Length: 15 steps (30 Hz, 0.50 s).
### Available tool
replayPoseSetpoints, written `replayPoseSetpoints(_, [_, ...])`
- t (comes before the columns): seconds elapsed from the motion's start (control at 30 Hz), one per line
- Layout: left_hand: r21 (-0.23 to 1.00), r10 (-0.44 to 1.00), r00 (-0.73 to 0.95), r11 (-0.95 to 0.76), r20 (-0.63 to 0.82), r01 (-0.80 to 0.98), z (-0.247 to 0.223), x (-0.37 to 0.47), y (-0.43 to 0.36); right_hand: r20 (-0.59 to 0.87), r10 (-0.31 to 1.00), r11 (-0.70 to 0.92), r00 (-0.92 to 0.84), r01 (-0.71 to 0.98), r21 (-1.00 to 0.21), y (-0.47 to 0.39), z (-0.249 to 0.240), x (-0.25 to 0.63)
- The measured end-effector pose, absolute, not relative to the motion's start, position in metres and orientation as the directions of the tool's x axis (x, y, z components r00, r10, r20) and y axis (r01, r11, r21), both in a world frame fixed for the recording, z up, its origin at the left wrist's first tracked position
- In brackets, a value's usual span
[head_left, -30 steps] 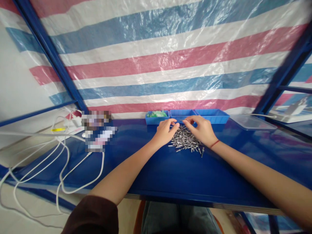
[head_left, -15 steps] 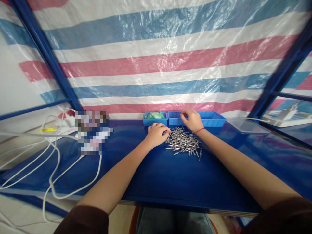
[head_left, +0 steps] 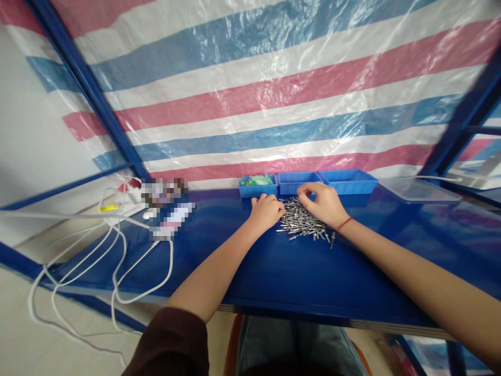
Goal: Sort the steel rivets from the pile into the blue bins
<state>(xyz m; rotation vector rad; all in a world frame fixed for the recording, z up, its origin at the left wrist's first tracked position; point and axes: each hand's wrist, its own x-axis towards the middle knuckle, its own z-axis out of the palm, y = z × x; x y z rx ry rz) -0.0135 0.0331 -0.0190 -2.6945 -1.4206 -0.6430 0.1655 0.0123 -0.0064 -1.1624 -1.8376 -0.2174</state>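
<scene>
A heap of silvery pop rivets (head_left: 302,219) lies on the blue table. My left hand (head_left: 266,213) rests at the heap's left edge, fingers curled and thumb tip close to them; whatever they hold is too small to make out. Over the back right of the heap, my right hand (head_left: 324,204) has thumb and forefinger pinched together, and I cannot see what is between them. Just behind it stands a blue middle bin (head_left: 287,187), partly covered by that hand.
A blue bin (head_left: 258,191) with green-and-white packets stands at the left of the row, another blue bin (head_left: 354,187) at the right. Farther right lies a clear plastic lid (head_left: 420,190). White cables (head_left: 125,261) loop over the table's left end, beside blurred-out items.
My right hand has drawn back from the middle bin towards the rivet heap, its fingers now pinched. My left hand stays at the heap's left edge. The view has shifted and tilted slightly.
</scene>
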Motion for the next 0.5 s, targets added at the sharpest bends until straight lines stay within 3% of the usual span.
replayPoseSetpoints(0.23, [0.080,0.735,0.489,-0.587,0.469,0.805,-0.018,-0.016,0.027,0.660,0.724,0.511,-0.199,0.798,-0.320,0.013,-0.012,0.168])
replayPoseSetpoints(0.37, [0.080,0.699,0.513,-0.626,0.499,0.776,-0.012,-0.015,0.022,0.648,0.692,0.585,-0.318,0.773,-0.246,0.013,-0.016,0.164])
replayPoseSetpoints(0.5, [0.124,0.679,0.517,-0.660,0.521,0.741,-0.009,-0.016,0.018,0.621,0.703,0.603,-0.346,0.753,-0.263,0.011,-0.015,0.158])
